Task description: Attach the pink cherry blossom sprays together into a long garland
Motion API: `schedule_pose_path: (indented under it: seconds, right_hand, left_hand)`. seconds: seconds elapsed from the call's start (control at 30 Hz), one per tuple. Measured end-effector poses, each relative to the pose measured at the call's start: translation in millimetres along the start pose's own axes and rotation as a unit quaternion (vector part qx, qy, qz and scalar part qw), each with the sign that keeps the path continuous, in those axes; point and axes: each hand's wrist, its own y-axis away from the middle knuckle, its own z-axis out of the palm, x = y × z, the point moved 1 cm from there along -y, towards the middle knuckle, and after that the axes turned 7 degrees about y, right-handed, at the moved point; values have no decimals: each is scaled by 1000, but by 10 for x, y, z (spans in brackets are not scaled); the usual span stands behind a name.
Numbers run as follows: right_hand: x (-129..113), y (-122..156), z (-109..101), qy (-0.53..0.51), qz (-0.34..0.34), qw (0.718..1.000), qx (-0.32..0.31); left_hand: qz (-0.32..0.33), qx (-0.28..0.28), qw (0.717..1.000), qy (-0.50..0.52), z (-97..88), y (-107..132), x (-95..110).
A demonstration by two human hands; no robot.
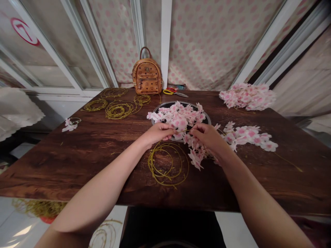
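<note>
- Left hand (159,133): closed, fingers pinched on a thin stem (184,131), held above the front rim of the tray.
- Right hand (207,136): closed on the same stem, just beside the left hand; knuckles up, fingertips partly hidden among petals.
- Artificial cherry blossom sprays (178,119): pink-and-white, heaped in and over the tray, with more trailing under the right hand towards the front.
- Round dark metal tray (206,117): on the worktop directly beyond the hands, mostly covered by blossoms.
- Loose blossom spray (248,139): lying right of the hands, touching the main heap.
- Blossom bundle (247,96): far right corner of the worktop, well apart from the hands.
- Small blossom sprig (69,125): left side of the worktop, alone.
- Yellow-green wire ring (149,162): flat on the worktop just in front of the hands.
- Four similar wire rings (120,111): grouped at the back left.
- Scissors (168,91): yellow-and-red handles, at the back edge.
- Tan studded backpack (147,76): upright at the back edge, beside a white post.
- Worktop (51,165): dark wood grain, strewn with small wire scraps.
</note>
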Motion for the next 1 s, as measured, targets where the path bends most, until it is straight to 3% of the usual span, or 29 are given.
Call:
schedule_pose_path:
  seconds: [0.23,0.37,0.53,0.67,0.77,0.87,1.0]
  right_hand:
    - [-38,1,3,34,-51,997,39]
    - [-81,31,28,28,-96,995,0]
    - [-44,33,61,60,-89,994,-6]
    - [-40,19,37,80,-79,993,39]
    - [-121,53,-22,74,-80,986,123]
    - [-235,111,-60,49,-131,976,169]
    - [-300,148,10,17,-220,970,97]
  left_hand:
    - [6,28,1000,-11,27,10,2]
    - [23,8,999,-20,69,36,27]
    - [29,7,999,-13,55,31,18]
    - [34,24,998,-36,45,28,14]
    - [51,39,996,-57,56,23,4]
    - [69,35,994,-71,73,7,-29]
    - [92,-7,994,-60,99,6,-44]
